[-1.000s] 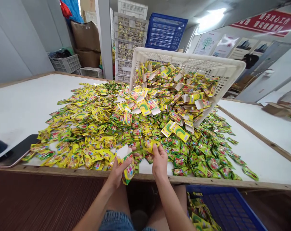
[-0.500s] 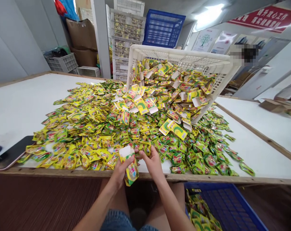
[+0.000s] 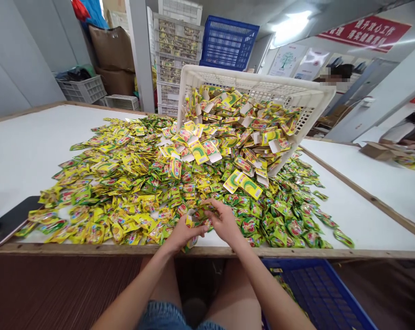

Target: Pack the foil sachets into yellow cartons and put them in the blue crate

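My left hand (image 3: pixel 183 234) is closed round a small yellow carton (image 3: pixel 191 222), held at the table's front edge. My right hand (image 3: pixel 224 221) is pinched on a yellow-green sachet at the carton's mouth. Both hands meet just over the near edge of a wide heap of yellow and green sachets (image 3: pixel 132 174) spread on the white table (image 3: pixel 25 146). Behind the heap a white plastic crate (image 3: pixel 262 87) lies tipped toward me, spilling flat yellow cartons (image 3: pixel 228 133) onto the pile.
A dark phone (image 3: pixel 11 220) lies at the table's left front corner. A blue crate (image 3: pixel 317 293) with some filled cartons sits on the floor to my right. Stacked white and blue crates (image 3: pixel 207 41) stand behind. A second table (image 3: pixel 382 178) and other people are at right.
My right hand picked a sachet from the heap and brought it to the carton. The left hand raised the carton from below the table edge up to the heap.
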Demonstrator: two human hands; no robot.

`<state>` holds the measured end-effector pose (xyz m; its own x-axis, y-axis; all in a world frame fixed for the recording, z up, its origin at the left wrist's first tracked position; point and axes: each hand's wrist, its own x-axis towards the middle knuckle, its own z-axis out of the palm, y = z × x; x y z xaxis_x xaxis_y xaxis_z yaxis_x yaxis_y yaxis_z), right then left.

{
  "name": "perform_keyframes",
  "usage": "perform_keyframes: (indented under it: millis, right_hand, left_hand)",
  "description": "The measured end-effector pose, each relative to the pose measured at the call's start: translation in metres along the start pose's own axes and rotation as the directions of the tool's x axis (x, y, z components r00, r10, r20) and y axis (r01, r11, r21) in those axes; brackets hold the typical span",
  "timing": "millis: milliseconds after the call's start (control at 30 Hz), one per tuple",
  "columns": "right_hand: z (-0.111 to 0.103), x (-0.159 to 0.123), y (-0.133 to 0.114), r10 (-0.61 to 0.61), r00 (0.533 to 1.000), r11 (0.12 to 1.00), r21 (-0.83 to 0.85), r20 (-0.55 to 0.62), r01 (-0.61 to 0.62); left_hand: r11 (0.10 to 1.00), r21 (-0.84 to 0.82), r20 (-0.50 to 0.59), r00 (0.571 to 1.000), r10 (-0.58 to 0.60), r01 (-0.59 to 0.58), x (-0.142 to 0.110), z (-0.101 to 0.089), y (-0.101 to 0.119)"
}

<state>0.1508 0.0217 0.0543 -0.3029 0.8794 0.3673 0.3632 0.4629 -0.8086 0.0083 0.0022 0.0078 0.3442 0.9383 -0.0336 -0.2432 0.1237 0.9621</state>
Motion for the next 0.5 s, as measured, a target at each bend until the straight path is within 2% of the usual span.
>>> perform_keyframes:
  millis: [100, 200, 267, 367, 500]
  right_hand:
    - [-0.001, 0.003, -0.004, -0.065, 0.989, 0.964, -0.247, 0.13, 0.096]
    - [-0.002, 0.005, -0.011, -0.063, 0.953, 0.908, -0.379, 0.297, 0.178]
    - [-0.003, 0.006, -0.017, -0.052, 0.93, 0.875, -0.433, 0.364, 0.218]
    - [-0.007, 0.008, -0.025, -0.02, 0.937, 0.884, -0.432, 0.348, 0.179]
    - [-0.006, 0.008, -0.024, -0.056, 0.97, 0.914, -0.378, 0.236, 0.145]
  left_hand:
    - [0.999, -0.008, 0.041, 0.998, 0.044, -0.044, 0.003, -0.002, -0.005]
    - [0.996, -0.013, 0.018, 0.996, 0.09, -0.09, 0.005, -0.003, -0.009]
    - [0.996, -0.01, -0.011, 0.996, 0.091, -0.091, 0.006, -0.003, -0.01]
    - [0.997, -0.049, 0.03, 0.998, 0.06, -0.059, 0.004, -0.003, -0.007]
    - [0.997, -0.067, 0.092, 0.995, 0.049, -0.043, 0.006, -0.004, -0.005]
